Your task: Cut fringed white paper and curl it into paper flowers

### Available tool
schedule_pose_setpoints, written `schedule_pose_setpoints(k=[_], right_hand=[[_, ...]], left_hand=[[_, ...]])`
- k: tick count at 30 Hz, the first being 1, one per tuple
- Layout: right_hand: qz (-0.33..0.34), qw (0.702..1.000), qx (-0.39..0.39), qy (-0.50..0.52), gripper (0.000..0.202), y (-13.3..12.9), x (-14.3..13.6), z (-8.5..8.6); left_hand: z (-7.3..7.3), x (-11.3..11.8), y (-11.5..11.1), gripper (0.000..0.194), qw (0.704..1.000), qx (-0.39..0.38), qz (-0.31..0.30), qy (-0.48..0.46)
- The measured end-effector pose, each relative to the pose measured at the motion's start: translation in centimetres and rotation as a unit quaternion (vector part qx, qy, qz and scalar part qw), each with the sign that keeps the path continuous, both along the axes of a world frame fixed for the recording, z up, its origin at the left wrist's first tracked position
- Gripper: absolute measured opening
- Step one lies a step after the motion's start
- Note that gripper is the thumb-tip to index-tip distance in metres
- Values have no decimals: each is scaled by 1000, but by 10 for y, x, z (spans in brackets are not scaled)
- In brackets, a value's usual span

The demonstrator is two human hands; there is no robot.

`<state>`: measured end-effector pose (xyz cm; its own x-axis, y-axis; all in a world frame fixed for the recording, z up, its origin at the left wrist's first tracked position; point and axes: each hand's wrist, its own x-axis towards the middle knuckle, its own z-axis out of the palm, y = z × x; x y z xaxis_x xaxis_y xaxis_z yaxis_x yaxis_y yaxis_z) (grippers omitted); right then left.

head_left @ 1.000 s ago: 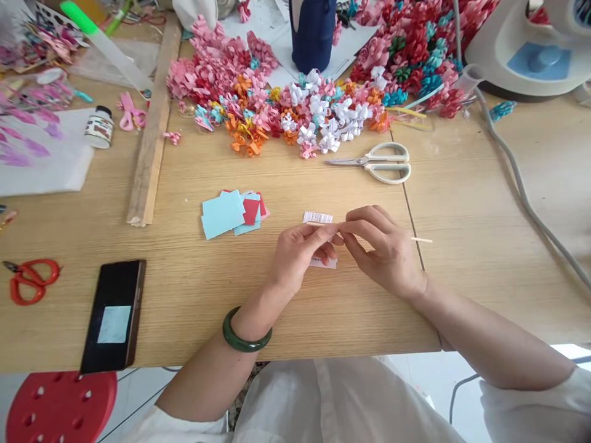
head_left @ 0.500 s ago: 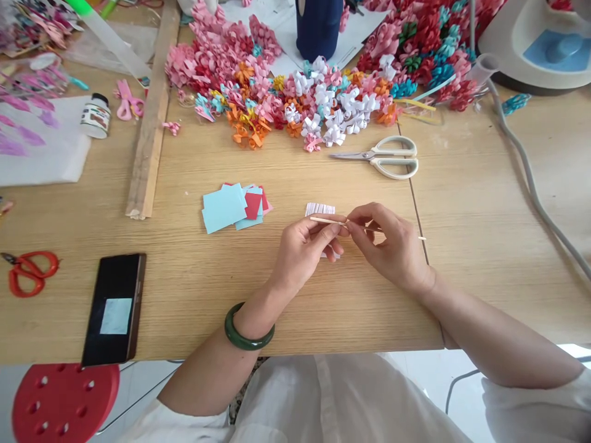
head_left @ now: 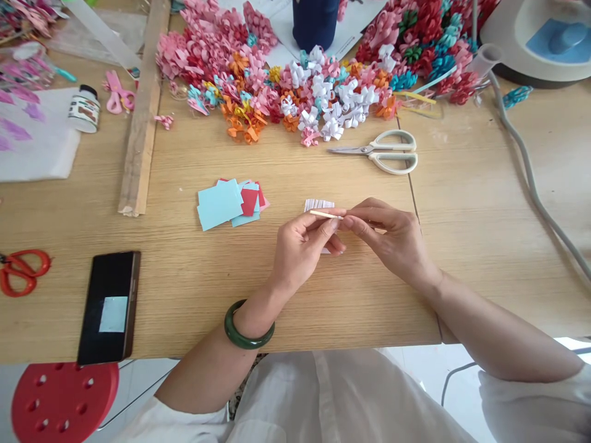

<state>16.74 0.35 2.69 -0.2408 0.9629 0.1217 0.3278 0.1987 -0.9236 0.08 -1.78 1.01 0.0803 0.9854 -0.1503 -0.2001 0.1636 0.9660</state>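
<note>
A thin pale stick lies nearly level between my hands. My left hand, with a dark green bangle on its wrist, pinches it between thumb and fingers. The fingers of my right hand are closed at the stick, touching my left fingertips; the stick's right part is hidden behind them. Any small piece wound on the stick is too small to make out. Beneath my hands lies a white sheet cut into narrow strips, mostly covered. To the left rests a pile of light blue, red and pink paper pieces.
White-handled scissors lie beyond my hands. Curled paper flowers heap at the back around a dark blue container. At left are a wooden bar, a phone and red scissors. A grey cable runs along the right.
My right fingers have straightened and drawn together over the stick, and its far right end no longer shows. The whole view has shifted slightly; the table things stay put.
</note>
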Motion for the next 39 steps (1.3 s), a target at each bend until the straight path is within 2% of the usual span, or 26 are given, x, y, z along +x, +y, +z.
schedule_pose_setpoints(k=[8,16,22,28,35,39], right_hand=[[4,1000,25,-17,10,2,2,-4],[-12,998,50,-34,8,0,0,-2],[-37,987,123,-99,12,-3,-3,-3],[-23,984,141,-103,11,-5,-4,-4],[-13,971,200,-130,14,-7,-3,-4],[7,977,181,-112,13,-5,-3,-4]], left_hand=[[-2,3,-2,26,1000,-6,10,-2],[-5,6,-3,33,1000,-18,20,11],[-4,5,-2,26,999,-22,33,12],[-3,4,0,26,999,-18,26,21],[-1,4,1,27,1000,-23,15,1],[-3,4,1,29,999,-18,32,-2]])
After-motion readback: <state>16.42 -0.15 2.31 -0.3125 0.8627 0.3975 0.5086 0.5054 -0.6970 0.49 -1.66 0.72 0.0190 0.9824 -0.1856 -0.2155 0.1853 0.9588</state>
